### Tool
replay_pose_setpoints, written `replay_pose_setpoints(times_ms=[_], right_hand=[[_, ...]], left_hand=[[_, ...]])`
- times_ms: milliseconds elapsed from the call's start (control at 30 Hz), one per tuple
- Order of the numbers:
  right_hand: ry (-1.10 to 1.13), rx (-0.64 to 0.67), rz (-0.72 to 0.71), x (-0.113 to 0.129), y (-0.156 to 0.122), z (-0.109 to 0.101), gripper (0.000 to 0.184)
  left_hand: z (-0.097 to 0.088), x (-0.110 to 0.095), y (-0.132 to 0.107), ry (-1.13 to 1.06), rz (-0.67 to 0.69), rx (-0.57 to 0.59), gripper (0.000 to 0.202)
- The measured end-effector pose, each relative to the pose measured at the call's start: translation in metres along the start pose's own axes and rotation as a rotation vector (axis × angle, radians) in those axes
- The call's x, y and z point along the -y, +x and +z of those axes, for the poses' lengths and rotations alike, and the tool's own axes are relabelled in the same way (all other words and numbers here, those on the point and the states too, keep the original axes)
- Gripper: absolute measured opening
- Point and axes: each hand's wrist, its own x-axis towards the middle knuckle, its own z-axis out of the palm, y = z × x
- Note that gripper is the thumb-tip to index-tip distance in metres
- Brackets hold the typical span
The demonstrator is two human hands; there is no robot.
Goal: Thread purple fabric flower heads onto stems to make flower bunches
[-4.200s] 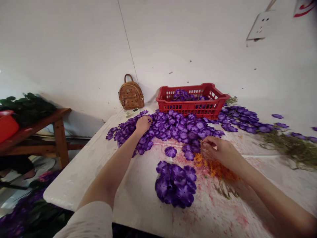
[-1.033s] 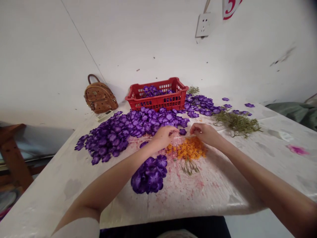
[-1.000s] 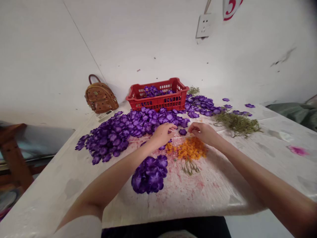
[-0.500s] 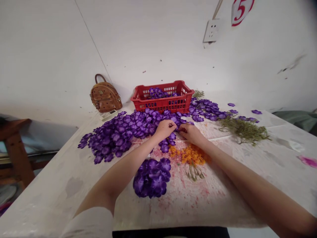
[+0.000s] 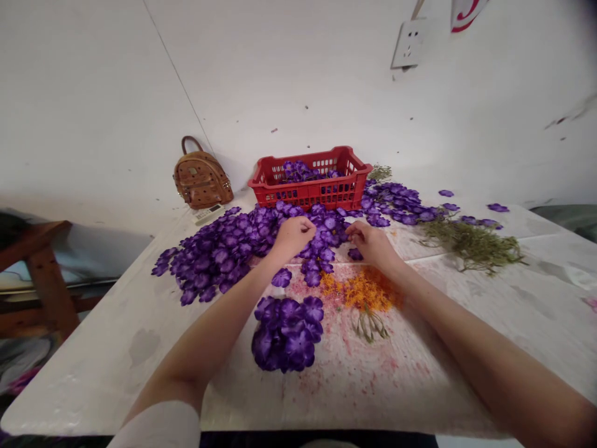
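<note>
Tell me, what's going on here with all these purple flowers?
A person works at a white table with bare hands. The left hand reaches into a large spread of purple flower heads; the right hand is beside a loose flower head. A smaller mound lies nearer the person, beside orange crumbs, and a red plastic crate holds more flowers.

A tan backpack (image 5: 202, 180) leans against the white wall (image 5: 93, 106), with a socket (image 5: 407, 43) high up and a wooden bench (image 5: 49, 274) to the left.

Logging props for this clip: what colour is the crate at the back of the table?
The crate is red plastic, best seen in the head view.
</note>
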Motion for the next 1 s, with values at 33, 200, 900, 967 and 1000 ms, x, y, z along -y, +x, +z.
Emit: replay_pose_setpoints(times_ms=[33, 200, 900, 967, 1000], right_hand=[[-0.003, -0.004, 0.0, -0.002, 0.001, -0.001, 0.027], [-0.044, 0.033, -0.038, 0.006, 0.017, 0.012, 0.024], [-0.027, 0.294, -0.179, 0.057, -0.005, -0.002, 0.021], [-0.005, 0.347, -0.223, 0.064, -0.006, 0.008, 0.025], [-0.001, 0.367, -0.241, 0.066, -0.006, 0.012, 0.026]], left_hand=[[-0.013, 0.002, -0.006, 0.066, 0.005, -0.057, 0.011], [-0.06, 0.012, -0.041, 0.439, -0.076, -0.176, 0.012], [-0.021, 0.011, -0.071, 0.282, 0.212, 0.347, 0.031], [-0.019, 0.014, -0.07, 0.264, 0.179, 0.319, 0.021], [-0.017, 0.017, -0.069, 0.249, 0.165, 0.302, 0.017]])
